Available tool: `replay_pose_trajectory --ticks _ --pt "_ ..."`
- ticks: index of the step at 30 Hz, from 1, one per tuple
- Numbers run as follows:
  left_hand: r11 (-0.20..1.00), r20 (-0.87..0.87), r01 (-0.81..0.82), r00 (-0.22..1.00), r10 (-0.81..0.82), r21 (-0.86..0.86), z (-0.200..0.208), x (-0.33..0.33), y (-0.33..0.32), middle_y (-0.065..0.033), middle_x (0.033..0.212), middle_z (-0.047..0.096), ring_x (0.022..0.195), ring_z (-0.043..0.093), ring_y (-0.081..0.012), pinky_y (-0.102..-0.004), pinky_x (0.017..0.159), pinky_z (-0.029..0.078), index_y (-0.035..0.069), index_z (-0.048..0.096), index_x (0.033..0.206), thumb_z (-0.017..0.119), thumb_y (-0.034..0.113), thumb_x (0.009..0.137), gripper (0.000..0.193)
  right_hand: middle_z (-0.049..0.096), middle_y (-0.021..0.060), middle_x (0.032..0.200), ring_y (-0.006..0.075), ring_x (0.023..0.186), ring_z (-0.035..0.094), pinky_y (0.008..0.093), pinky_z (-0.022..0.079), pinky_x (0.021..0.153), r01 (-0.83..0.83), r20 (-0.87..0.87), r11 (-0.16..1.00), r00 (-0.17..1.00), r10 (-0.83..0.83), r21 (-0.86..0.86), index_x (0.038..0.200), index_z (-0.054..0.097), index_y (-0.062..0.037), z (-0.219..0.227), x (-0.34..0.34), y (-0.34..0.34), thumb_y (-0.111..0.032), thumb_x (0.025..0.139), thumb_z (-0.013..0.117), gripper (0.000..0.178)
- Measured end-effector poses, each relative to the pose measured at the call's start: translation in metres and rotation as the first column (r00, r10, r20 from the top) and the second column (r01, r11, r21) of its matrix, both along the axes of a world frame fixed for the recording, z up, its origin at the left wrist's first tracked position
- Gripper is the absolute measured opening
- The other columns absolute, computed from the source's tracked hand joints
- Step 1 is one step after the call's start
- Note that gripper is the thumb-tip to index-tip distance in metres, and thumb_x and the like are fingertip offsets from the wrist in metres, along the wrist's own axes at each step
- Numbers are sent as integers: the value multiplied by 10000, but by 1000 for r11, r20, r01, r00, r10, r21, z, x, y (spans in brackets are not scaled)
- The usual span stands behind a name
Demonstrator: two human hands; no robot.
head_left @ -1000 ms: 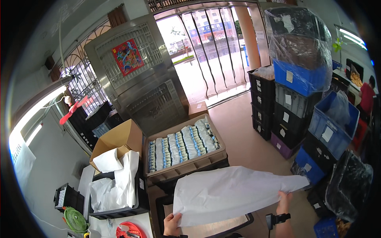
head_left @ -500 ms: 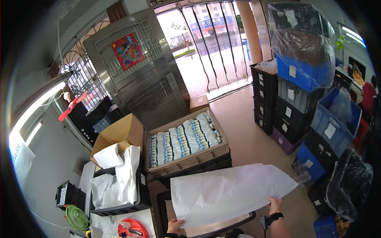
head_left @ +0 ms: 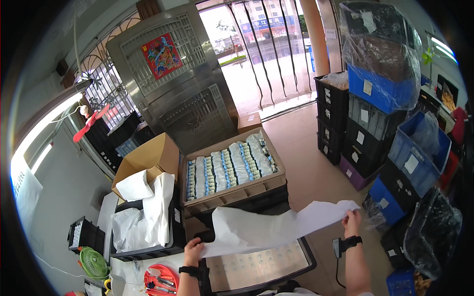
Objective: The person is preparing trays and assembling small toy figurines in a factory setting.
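white, thin, crinkled sheet of paper (head_left: 276,228) is held stretched across the lower middle of the frame, pinched at its lower left corner by the left hand (head_left: 192,250) and at its upper right edge by the right hand (head_left: 351,221). it hangs just above a dark shallow tray of small packed items (head_left: 256,269), so laying it flat seems the step in hand; an even lowering would be called for.

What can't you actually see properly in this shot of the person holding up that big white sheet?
Head view only:
- The tray under the white sheet: its far part is covered by the sheet.
- Left hand and right hand: fingertips hidden behind the sheet's edge.
- Small packets in the tan crate: too small to identify.
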State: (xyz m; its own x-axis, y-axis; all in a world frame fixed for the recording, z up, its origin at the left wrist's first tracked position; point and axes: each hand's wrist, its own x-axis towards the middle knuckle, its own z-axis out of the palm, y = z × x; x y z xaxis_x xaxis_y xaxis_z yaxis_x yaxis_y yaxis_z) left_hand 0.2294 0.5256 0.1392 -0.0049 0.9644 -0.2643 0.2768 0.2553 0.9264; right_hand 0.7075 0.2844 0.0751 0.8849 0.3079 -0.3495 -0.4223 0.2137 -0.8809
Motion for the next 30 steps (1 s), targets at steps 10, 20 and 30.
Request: replay_pose_trajectory --ticks 10,20,30 --pt "955 77 125 986 -150 268 74 4 -18 34 718 552 580 451 -39 -163 535 360 3 638 930 502 25 764 216 460 19 695 82 539 456 208 384 474 199 271 980 942 -199 26 1275 281 -85 45 -2 -8 -56 786 522 546" --pt "974 -59 214 976 -210 79 35 -10 -19 11 728 572 595 455 -45 -173 551 374 -1 646 918 485 21 765 223 452 15 710 80 499 454 199 382 414 7 305 982 951 51 -187 1161 476 -89 6 4 -25 27 768 478 410" --pt "986 -74 147 986 -153 -80 3 -24 -33 -21 786 601 654 498 -72 -177 603 391 -17 640 924 489 10 751 232 517 48 790 120 580 517 241 436 474 -59 15 997 998 60 -56 1006 516 -89 -61 1 -45 -39 775 490 237"
